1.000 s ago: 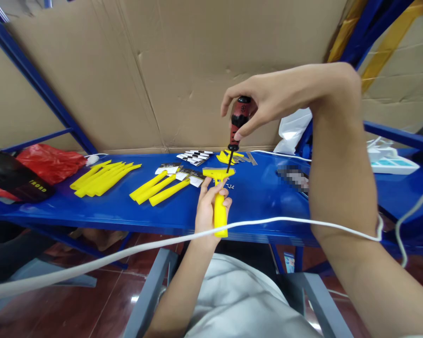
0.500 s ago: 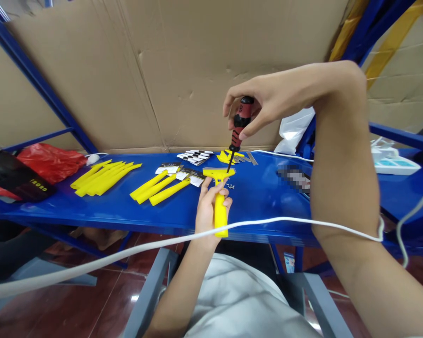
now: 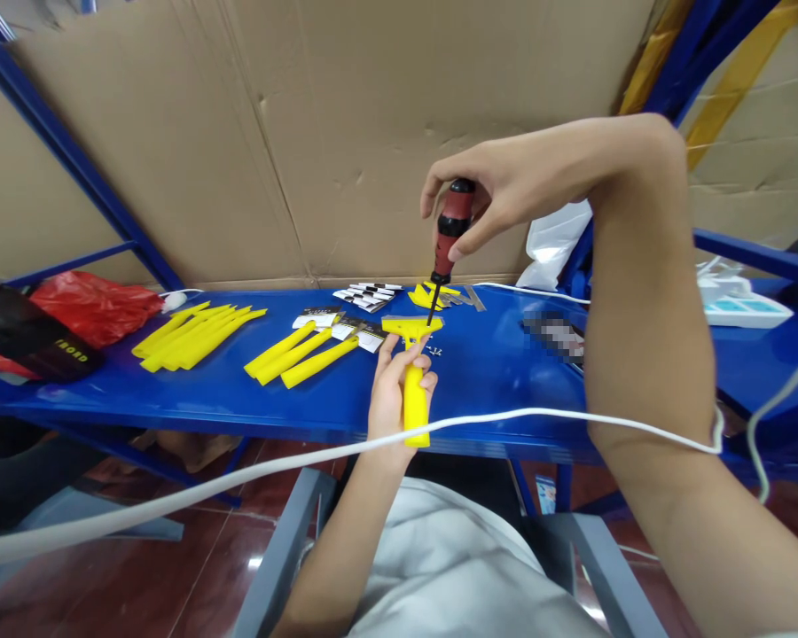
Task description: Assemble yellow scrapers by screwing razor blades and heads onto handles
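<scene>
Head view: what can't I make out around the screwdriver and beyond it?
All in the head view:
- Screwdriver tip: too small to tell whether it sits in a screw.
- Yellow tool: part of its grip is behind the left hand's fingers.
- Small bits: too tiny to count.
- White box: partly hidden by the right arm.
- Black bag: cut off by the left edge.

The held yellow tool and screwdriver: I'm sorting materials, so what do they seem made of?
Yellow tool: probably plastic, smooth-looking, given its even, saturated colour. Screwdriver: thin, straight, dark shaft suggests metal; the red and black handle suggests plastic or rubber, finish unclear.
</scene>
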`<action>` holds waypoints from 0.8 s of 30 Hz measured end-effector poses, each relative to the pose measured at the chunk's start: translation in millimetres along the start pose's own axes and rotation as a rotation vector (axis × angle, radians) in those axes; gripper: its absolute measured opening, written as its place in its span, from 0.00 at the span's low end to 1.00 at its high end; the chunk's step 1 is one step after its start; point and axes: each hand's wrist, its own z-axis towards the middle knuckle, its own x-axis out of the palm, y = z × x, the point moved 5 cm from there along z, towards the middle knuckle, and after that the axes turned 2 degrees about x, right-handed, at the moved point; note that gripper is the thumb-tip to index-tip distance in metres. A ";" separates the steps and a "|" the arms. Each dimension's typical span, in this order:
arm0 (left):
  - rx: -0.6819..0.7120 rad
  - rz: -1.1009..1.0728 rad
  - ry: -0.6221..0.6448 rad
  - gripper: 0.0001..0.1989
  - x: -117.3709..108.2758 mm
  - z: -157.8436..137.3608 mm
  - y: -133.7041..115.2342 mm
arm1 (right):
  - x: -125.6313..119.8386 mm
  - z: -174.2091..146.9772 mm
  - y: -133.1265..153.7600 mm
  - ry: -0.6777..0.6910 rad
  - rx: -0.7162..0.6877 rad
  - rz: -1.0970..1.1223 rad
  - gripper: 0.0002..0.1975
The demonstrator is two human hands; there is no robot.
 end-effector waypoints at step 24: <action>0.007 0.005 0.013 0.22 2.3 -1.8 -1.1 | 1.4 2.6 0.7 -0.021 -0.042 0.055 0.27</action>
